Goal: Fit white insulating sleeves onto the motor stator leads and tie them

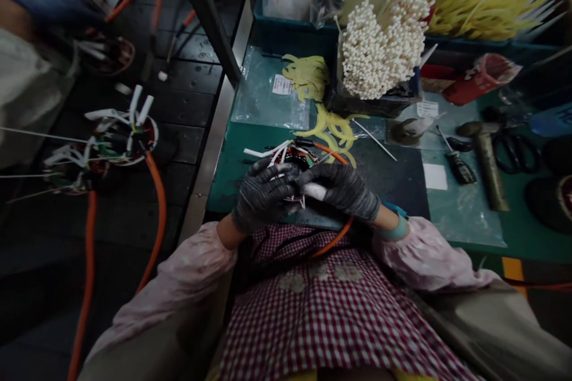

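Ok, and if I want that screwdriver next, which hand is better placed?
Right, probably: the screwdriver lies on that side, nearer the right hand than the left hand. Both are at the wired part.

The apron (304, 309) is checked maroon and white, the cable (333, 244) orange

Left hand in grey knit glove (267, 193) and right hand in grey knit glove (340, 189) meet at fingertips, palms down, fingers curled inward; forearms in pink sleeves, wrists bare, elbows spread outward.
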A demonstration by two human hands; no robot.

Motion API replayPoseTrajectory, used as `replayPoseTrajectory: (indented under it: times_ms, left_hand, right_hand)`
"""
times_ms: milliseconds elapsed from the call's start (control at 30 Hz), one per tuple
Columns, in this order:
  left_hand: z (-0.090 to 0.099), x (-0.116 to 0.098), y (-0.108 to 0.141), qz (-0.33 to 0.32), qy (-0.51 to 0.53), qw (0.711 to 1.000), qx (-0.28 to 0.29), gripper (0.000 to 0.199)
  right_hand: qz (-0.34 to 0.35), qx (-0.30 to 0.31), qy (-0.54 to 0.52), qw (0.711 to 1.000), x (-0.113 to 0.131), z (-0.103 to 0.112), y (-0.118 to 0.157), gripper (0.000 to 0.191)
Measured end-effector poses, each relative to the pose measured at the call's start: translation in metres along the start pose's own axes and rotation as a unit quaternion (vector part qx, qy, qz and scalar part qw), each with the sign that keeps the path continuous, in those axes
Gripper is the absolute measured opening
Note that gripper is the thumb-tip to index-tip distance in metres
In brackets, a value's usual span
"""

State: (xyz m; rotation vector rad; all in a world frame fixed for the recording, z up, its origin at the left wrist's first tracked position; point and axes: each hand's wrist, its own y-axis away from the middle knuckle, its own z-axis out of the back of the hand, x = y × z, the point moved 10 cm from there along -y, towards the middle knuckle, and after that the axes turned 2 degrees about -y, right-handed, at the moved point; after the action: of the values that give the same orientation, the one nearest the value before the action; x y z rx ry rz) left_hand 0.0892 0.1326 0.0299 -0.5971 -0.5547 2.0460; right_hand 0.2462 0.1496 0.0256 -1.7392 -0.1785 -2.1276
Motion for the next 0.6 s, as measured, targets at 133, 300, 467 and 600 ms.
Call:
replayPoseTrajectory:
  times_ms: [133, 300, 467, 600]
  left_hand:
    - [0.007, -0.002, -0.004, -0.006, 0.009, 1.0, -0.028, 0.017]
    - [0.009, -0.005, -0.008, -0.013, -0.003, 1.0, -0.021, 0.014]
    - [0.009, -0.008, -0.006, -0.008, 0.022, 1.0, -0.006, 0.011]
    - [0.011, -0.003, -0.001, 0.0, 0.015, 1.0, -0.012, 0.013]
  right_hand:
    - [0.018, -0.023, 0.005, 1.0, -0.003, 0.002, 0.0, 0.02]
    - [0.132, 0.026, 0.096, 0.986, 0.007, -0.013, 0.009, 0.022]
    - [0.106, 0.063, 0.13, 0.984, 0.001, -0.025, 0.026, 0.023]
    - [0.082, 0.091, 0.108, 0.987, 0.008, -0.044, 0.023, 0.019]
